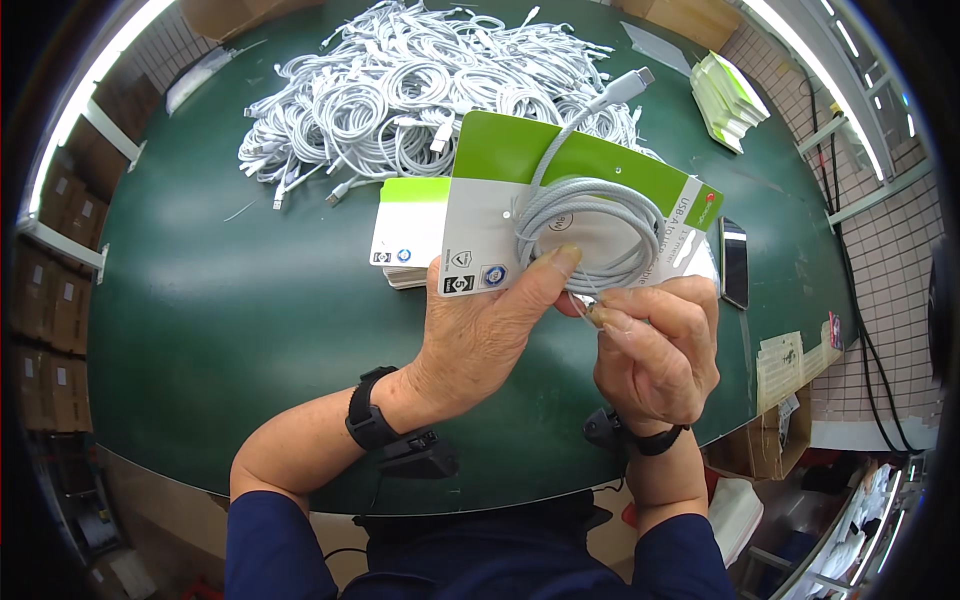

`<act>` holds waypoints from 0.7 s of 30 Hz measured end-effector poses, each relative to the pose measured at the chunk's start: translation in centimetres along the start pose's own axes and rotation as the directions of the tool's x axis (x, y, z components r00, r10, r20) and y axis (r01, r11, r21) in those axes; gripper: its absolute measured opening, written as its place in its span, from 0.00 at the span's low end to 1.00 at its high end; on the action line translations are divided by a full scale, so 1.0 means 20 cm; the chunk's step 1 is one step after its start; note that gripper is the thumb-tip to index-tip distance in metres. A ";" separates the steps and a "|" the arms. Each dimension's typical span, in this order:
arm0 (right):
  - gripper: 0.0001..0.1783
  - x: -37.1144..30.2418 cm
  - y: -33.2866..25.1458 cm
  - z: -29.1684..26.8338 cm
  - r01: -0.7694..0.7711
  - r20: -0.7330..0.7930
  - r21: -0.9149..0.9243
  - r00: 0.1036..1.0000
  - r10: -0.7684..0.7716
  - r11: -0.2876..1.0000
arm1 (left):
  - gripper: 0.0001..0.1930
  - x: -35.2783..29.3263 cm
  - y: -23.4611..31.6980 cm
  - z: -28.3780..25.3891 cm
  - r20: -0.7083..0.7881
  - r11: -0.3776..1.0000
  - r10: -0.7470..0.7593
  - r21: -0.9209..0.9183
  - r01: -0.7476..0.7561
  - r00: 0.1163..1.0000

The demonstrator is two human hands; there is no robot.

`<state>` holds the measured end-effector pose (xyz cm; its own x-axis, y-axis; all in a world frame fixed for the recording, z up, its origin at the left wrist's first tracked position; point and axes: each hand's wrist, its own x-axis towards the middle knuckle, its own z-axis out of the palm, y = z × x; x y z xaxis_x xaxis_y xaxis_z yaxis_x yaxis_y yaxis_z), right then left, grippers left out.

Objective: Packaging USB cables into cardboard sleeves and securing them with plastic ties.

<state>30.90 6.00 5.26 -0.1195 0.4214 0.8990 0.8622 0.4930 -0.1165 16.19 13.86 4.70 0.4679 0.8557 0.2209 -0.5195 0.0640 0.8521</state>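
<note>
As plug (626, 87) points rightward, card's (600, 155) length seems crosswise.

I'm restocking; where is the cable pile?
In the head view, the cable pile lies slightly left of centre, far across the green table, beyond the held card.

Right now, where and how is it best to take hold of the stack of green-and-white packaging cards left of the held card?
Probably the left end of the stack of packaging cards, coming from the left, thumb on the near edge, fingers on the far one. It lies flat with that end exposed, while the held card hides what is further right.
</note>
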 end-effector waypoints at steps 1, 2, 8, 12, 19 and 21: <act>0.23 0.00 0.00 0.00 -0.004 0.001 0.008 1.000 0.004 1.000 | 0.11 0.00 0.00 0.00 0.006 1.000 0.005 0.018 -0.006 1.000; 0.23 0.00 0.00 0.00 -0.004 0.001 0.007 1.000 0.004 1.000 | 0.11 0.00 0.00 0.00 0.006 1.000 0.005 0.017 -0.005 1.000; 0.24 0.00 0.01 0.00 -0.036 -0.007 0.032 0.999 0.036 0.999 | 0.11 0.00 -0.01 -0.01 0.011 0.999 0.010 0.044 -0.010 1.000; 0.24 0.00 0.00 0.00 -0.041 -0.001 0.036 0.999 0.041 0.999 | 0.11 0.00 0.00 0.00 0.013 0.999 0.007 0.046 -0.008 1.000; 0.14 0.00 0.01 0.02 -0.005 -0.038 0.043 0.999 0.007 0.999 | 0.11 0.00 -0.01 0.00 0.013 0.999 -0.004 0.046 0.003 1.000; 0.23 -0.01 0.01 0.01 -0.045 -0.019 0.062 0.999 0.047 0.997 | 0.12 0.00 0.00 0.00 0.013 0.999 0.001 0.053 -0.002 1.000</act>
<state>30.93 6.12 5.01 -0.0698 0.4292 0.9005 0.8347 0.5195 -0.1829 16.24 13.81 4.65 0.4768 0.8489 0.2281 -0.4814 0.0351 0.8758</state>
